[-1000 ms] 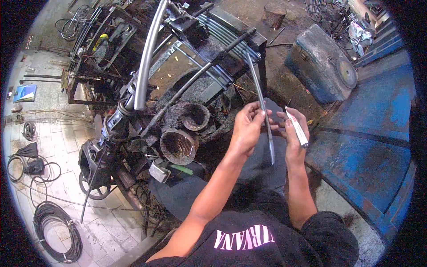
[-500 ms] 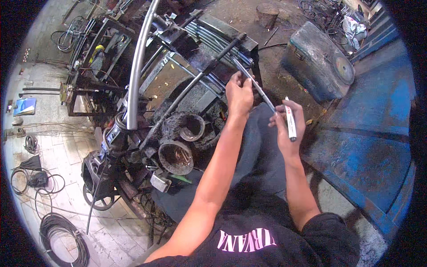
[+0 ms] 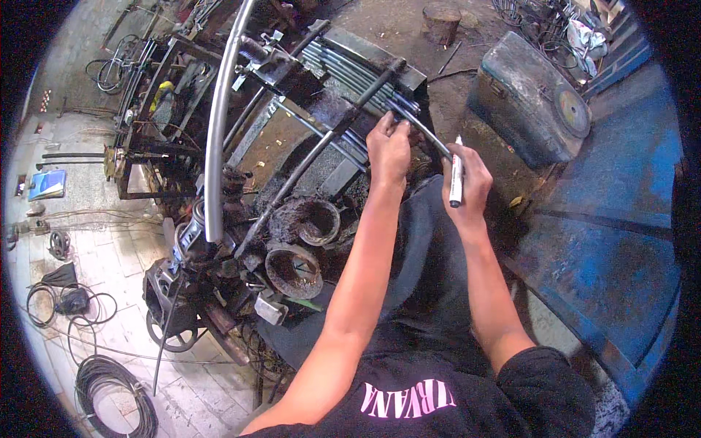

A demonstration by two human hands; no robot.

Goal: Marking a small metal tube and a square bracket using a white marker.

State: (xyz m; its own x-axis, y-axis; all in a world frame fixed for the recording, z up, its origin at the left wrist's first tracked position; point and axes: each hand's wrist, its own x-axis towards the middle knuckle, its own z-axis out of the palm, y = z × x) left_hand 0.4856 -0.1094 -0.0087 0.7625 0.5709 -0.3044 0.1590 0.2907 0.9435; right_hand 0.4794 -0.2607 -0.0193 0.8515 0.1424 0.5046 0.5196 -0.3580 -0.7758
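Pinched at its near end by my right hand, a thin metal rod slants up and leftward to a row of similar rods on the dark metal frame. A white marker pen with a black end is also held in the right hand, standing across the fingers. My left hand is closed at the ends of the row, its fingertips against the slanting rod; what lies inside the grip is partly hidden. Below the left hand, a dark crossbar runs over the frame.
A bright curved pipe rises left of the frame. Two grimy round cups sit near my legs. On the right are a dark metal box with a disc and a blue metal sheet. Coiled cable lies on the floor at left.
My right hand has moved up and away with the rod and marker, sliding the rod further toward the row. It is now closer to my left hand, which has shifted slightly.
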